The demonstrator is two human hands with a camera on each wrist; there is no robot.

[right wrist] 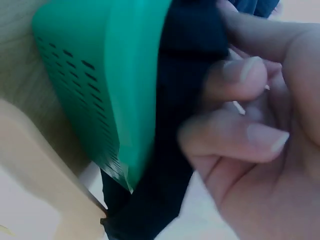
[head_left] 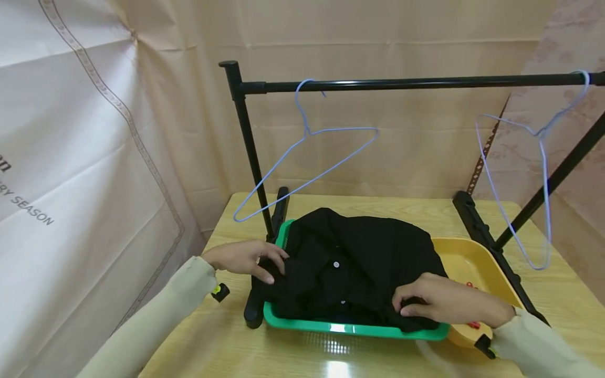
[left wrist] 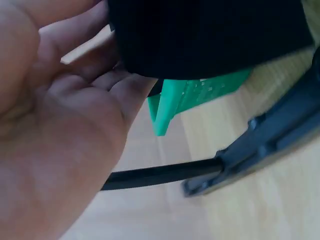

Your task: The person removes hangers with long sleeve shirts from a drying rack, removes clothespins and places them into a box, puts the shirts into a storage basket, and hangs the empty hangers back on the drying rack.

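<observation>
A black shirt (head_left: pixel 361 252) with white buttons lies heaped in a green basket (head_left: pixel 321 326), its cloth overhanging the rim. At the shirt's left side, my left hand (head_left: pixel 248 257) touches the cloth with loosely bent fingers, thumb apart from them. The left wrist view shows its palm (left wrist: pixel 65 135), with black cloth (left wrist: pixel 200 35) overlapping the fingers. Over the front right corner, my right hand (head_left: pixel 439 299) pinches the shirt between thumb and bent fingers. Seen from the right wrist, other curled fingers (right wrist: pixel 235 135) lie beside the cloth, while the pinch is partly hidden.
Behind the basket stands a black rack (head_left: pixel 402 83) carrying a left blue hanger (head_left: pixel 326 173) and a right blue hanger (head_left: pixel 543 152). A yellow tray (head_left: pixel 463 252) with small red items sits right of the basket on the wooden table (head_left: pixel 227 336), beside the rack's right foot (head_left: pixel 477 220).
</observation>
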